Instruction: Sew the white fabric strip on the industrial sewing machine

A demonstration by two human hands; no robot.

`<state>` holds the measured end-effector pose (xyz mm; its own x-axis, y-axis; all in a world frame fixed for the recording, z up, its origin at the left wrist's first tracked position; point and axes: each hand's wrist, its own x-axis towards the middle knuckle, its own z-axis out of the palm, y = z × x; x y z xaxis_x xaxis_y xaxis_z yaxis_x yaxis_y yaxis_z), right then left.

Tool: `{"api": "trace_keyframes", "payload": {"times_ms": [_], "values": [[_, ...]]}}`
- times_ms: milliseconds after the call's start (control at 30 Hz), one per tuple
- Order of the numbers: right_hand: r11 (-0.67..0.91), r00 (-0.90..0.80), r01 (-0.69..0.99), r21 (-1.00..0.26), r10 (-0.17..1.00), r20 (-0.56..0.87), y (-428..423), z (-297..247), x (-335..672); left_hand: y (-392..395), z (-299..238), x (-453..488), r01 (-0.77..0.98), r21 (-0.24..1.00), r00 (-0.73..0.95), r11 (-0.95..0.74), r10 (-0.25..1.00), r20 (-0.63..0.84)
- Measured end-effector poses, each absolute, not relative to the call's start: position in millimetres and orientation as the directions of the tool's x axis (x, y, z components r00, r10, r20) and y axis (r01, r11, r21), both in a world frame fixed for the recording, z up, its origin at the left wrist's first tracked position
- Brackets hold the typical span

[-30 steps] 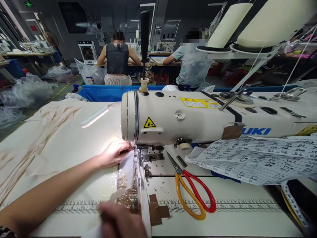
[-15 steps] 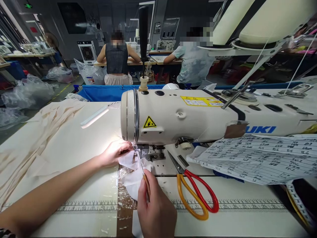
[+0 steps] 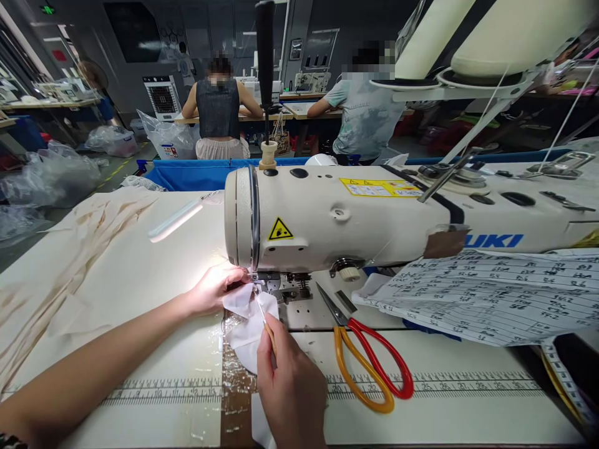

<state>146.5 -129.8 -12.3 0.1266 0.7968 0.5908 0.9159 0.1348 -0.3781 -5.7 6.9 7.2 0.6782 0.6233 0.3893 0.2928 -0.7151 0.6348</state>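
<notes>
My left hand (image 3: 216, 290) lies beside the presser foot of a white sewing machine (image 3: 309, 215), its fingers closed on the edge of a white fabric piece (image 3: 246, 349). Part of the grip is hidden under the machine head. My right hand (image 3: 294, 383) is wrapped round the wooden handle of an awl (image 3: 270, 338). The thin metal shaft points up and left, its tip on the fabric just in front of the foot. Scissors (image 3: 337, 313) with one red and one orange handle lie slightly open to the right of my right hand.
Paper covered in handwritten numbers (image 3: 468, 299) hangs below the machine arm. Beige fabric strips (image 3: 88, 243) cover the table's left side. A printed ruler scale (image 3: 449, 386) runs along the front. Thread cones (image 3: 496, 37) stand above right. Two people (image 3: 218, 106) sit working beyond.
My right hand and the awl have shifted slightly left and up, with the tip now over the fabric nearer my left fingers. My left hand stays almost in place. The view has shifted slightly.
</notes>
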Motion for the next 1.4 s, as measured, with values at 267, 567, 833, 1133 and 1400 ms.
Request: {"api": "trace_keyframes", "payload": {"times_ms": [267,567,833,1133,1400], "values": [[0.145,0.102,0.935,-0.323,0.764,0.637,-128.6,-13.9,146.6,5.3,10.4,-6.5,0.346,0.6,0.708,-0.721,0.62,0.337],[0.122,0.105,0.949,-0.29,0.745,0.659,-128.2,-13.6,144.8,6.8,2.4,-3.8,0.41,0.459,0.707,-0.788,0.593,0.386],[0.128,0.11,0.941,-0.315,0.761,0.639,-127.7,-13.9,145.8,1.6,12.9,-3.2,0.376,0.66,0.67,-0.65,0.683,0.291],[0.095,0.102,0.961,-0.26,0.751,0.652,-126.9,-13.0,143.4,3.1,8.4,-4.7,0.355,0.594,0.674,-0.722,0.638,0.372],[0.079,0.088,0.974,-0.212,0.731,0.677,-124.8,-15.5,141.6,3.1,2.5,-7.7,0.397,0.261,0.81,-0.88,0.47,0.351]]}}
